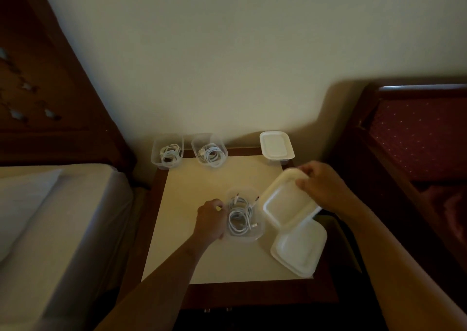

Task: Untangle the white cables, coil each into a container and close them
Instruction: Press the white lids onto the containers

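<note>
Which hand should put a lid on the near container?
Right. The right hand grips a lid tilted beside the container, which the left hand holds steady.

Left hand [211,219] gripping container [255,237], right hand [322,185] raised, fingers [307,172] pinching lid [285,203]

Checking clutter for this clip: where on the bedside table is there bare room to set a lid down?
Bare top: the middle of the table, between the two open containers at the back and the near container the left hand holds; also the front strip below it. Crowded on the right: closed container, held lid in the right hand, lid stack.
</note>
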